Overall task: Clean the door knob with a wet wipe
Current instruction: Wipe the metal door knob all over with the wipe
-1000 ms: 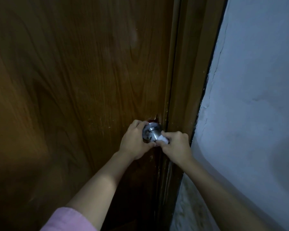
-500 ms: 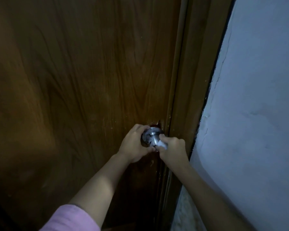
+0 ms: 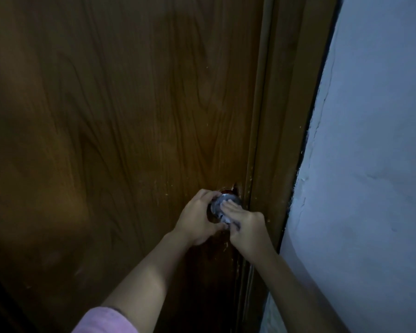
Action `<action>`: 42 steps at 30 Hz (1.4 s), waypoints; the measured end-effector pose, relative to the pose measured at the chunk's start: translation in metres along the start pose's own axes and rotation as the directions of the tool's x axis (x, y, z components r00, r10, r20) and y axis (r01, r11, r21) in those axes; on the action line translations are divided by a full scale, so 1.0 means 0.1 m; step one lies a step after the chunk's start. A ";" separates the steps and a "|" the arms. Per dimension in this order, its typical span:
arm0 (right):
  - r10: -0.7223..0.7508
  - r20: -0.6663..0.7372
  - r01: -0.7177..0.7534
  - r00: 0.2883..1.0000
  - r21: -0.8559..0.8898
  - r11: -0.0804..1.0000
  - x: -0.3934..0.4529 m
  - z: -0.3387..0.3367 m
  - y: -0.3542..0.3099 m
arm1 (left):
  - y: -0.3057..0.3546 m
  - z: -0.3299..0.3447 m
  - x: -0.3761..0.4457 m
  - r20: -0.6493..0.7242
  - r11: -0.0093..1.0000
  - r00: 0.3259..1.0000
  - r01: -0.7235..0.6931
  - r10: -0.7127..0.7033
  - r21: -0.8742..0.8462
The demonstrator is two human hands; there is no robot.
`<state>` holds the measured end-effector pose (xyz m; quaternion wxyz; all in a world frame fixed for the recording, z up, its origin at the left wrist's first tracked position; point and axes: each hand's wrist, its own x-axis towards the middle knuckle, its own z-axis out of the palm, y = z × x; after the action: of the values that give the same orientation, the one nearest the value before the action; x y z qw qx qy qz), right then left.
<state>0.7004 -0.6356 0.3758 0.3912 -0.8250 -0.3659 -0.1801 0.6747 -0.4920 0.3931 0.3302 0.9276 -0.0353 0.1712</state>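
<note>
A round silver door knob (image 3: 218, 204) sits on the right edge of a dark brown wooden door (image 3: 130, 116). My left hand (image 3: 197, 217) wraps around the knob's left side and holds it. My right hand (image 3: 246, 224) presses a crumpled white wet wipe (image 3: 226, 218) against the front face of the knob, fingers laid flat across it. Most of the knob and much of the wipe are hidden under my fingers.
A brown door frame (image 3: 283, 116) runs down just right of the knob. Beyond it stands a pale, cracked plaster wall (image 3: 370, 164). A pink sleeve (image 3: 103, 320) covers my left upper arm. The light is dim.
My right hand has slid from the knob's right side onto its front face, taking the wipe with it. My left hand keeps its hold on the knob. The camera has shifted slightly.
</note>
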 end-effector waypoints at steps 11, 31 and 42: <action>0.215 -0.106 -0.213 0.971 0.031 0.977 -0.01 -0.04 0.09 | -0.03 0.02 0.00 -0.029 0.999 0.999 -0.018 0.017 -0.028; 0.113 -0.181 -0.112 0.977 0.011 0.994 -0.11 0.05 0.10 | -0.02 0.02 0.02 -0.036 0.999 0.999 0.020 -0.021 -0.034; 0.042 -0.197 -0.041 0.980 0.008 0.999 -0.11 0.10 0.08 | -0.02 0.02 -0.01 -0.034 0.999 0.999 0.021 -0.023 -0.050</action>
<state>0.6987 -0.6365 0.3587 0.4308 -0.8099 -0.3084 -0.2517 0.6750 -0.4922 0.3904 0.3553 0.9164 -0.0237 0.1827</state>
